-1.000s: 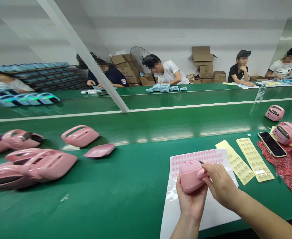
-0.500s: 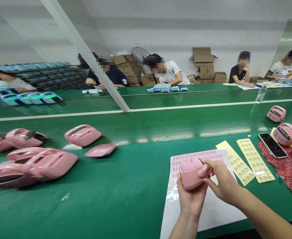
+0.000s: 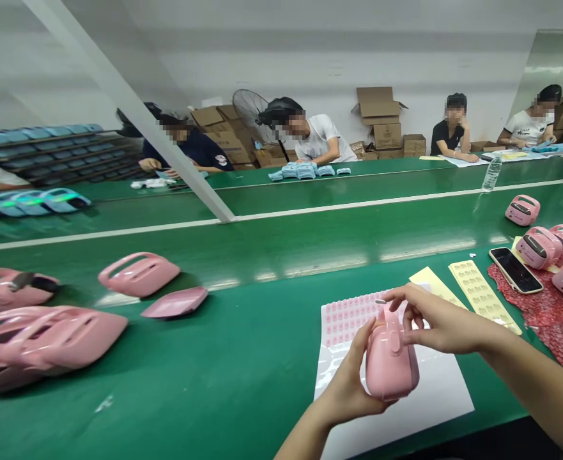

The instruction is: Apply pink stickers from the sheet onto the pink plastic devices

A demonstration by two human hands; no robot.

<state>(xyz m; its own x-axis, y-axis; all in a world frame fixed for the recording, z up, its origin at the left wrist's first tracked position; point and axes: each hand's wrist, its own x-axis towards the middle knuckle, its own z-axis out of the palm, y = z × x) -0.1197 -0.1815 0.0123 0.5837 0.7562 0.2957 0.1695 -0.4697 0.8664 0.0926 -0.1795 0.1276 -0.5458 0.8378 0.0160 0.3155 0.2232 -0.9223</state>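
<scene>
A pink plastic casing with a carrying handle is held upright above the white sheet, its narrow end facing me. My left hand is closed around it from the left and below, thumb up along its side. My right hand is at the handle on top, fingers bent, index fingertip over the handle and thumb against the right side. A small dark bit shows by that fingertip; I cannot make out what it is. Beneath lies the white sheet with rows of pink stickers along its far part.
Pink casing parts lie to the left. Yellow sticker sheets, a phone, red bubble wrap and several pink casings are at right. A bottle stands farther back. People work across the green table.
The pink casing has been turned so its narrow end faces me. My left hand has shifted to its left side, and my right hand has moved from its side to the top. The view has shifted slightly right.
</scene>
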